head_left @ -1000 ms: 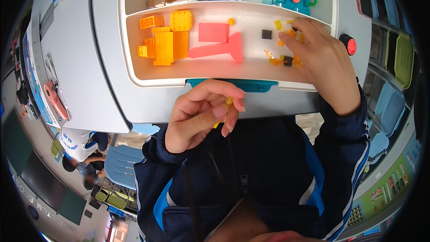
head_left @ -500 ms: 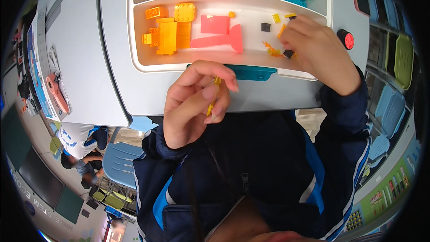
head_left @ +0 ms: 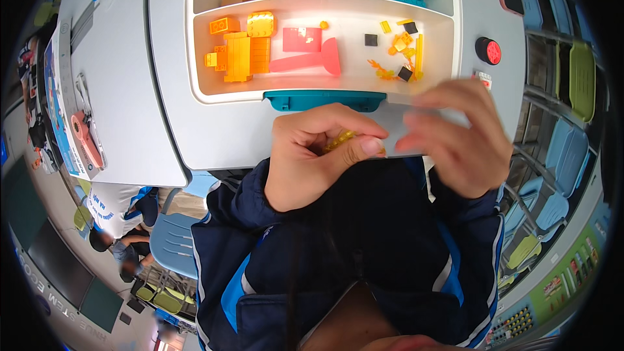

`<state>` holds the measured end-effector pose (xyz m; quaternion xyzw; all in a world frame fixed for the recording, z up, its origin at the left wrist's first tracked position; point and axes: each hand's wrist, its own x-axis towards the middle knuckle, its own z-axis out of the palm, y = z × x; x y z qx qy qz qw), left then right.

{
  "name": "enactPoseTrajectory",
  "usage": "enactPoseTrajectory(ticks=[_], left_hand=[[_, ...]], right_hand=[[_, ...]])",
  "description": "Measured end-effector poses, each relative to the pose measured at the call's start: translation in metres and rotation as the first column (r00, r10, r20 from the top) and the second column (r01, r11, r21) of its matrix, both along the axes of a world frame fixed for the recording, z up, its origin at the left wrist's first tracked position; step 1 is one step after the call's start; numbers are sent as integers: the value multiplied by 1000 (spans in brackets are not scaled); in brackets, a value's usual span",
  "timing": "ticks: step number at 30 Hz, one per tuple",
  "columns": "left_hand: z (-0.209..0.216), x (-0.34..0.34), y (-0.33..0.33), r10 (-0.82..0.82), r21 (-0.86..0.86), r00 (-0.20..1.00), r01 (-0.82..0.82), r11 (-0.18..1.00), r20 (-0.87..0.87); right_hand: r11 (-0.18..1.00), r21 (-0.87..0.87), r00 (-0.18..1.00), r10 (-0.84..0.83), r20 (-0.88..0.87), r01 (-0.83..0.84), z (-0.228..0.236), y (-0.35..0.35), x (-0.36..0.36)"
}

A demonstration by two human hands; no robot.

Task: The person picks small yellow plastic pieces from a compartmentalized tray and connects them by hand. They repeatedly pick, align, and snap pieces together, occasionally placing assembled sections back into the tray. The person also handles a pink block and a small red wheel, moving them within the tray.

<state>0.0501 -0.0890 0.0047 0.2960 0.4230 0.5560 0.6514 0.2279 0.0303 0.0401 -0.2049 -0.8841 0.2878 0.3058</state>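
Pinching a yellow piece [head_left: 342,139], the left hand [head_left: 317,155] sits beside the blurred right hand [head_left: 473,146], whose hold is unclear, apparently in a piece-handling step needing a steady pinch.

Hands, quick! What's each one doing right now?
Left hand: closed, holding a yellow piece.
Right hand: blurred, can't tell if it's holding something.

yellow piece [head_left: 340,140], white tray [head_left: 356,58]
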Motion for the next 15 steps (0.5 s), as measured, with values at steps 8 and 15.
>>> enactPoseTrajectory(ticks=[8, 15], left_hand=[[-7, -13, -8, 160, -47, 971, -154, 987, 177], [-5, -10, -16, 249, -20, 954, -249, 968, 169]], right_hand=[[875, 477, 746, -263, 612, -83, -49, 60, -20], [817, 512, 759, -149, 634, -266, -57, 67, -28]])
